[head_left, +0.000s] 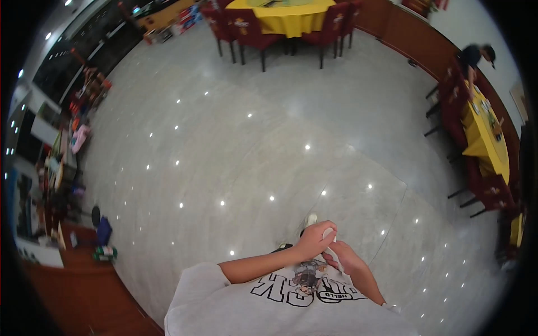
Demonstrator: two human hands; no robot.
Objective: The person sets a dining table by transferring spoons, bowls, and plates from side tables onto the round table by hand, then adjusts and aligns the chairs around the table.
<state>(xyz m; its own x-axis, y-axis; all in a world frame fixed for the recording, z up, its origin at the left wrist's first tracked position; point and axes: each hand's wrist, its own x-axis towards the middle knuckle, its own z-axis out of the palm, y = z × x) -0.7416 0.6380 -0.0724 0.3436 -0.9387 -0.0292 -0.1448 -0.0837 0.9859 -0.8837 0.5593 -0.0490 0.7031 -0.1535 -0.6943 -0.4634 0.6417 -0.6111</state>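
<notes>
My left hand is closed in front of my shirt, its fingers curled around a small white piece that looks like tissue or cloth. Close beside it, my right hand has its fingers bent against the same white piece. Some white material also shows just below the fingers, between the hands. Exactly how each finger grips is partly hidden. Under my hands is the printed front of my light shirt, and a shoe shows just beyond them.
Shiny grey floor spreads ahead. A round table with a yellow cloth and dark red chairs stands far ahead. At right, another person leans over a yellow-covered table. A brown wooden counter is at lower left.
</notes>
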